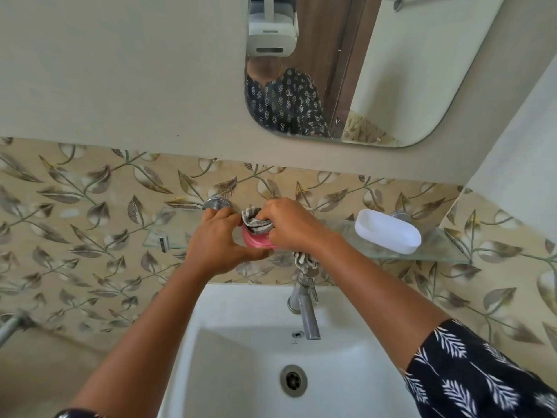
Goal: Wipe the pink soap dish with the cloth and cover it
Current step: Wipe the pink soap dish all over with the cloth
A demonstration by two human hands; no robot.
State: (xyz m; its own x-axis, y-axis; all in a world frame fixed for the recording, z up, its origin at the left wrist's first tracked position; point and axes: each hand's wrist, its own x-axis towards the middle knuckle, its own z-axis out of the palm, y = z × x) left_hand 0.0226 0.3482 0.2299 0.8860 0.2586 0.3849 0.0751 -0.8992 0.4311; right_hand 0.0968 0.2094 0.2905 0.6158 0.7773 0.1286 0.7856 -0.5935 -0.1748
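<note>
Hands meet over the glass shelf (376, 251) above the sink (241, 372). On the left, the left hand (218, 239) curls round the pink soap dish (256, 241), holding it at the shelf's middle. Just beside it, the right hand (291, 226) grips the striped cloth (256, 221), which is bunched into the dish, one end dangling over the tap (306, 312). Further right, well apart, the white cover (387, 231) lies on the shelf.

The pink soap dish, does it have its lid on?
Uncovered. The pink soap dish holds cloth, and the white lid lies apart on the glass shelf.
</note>
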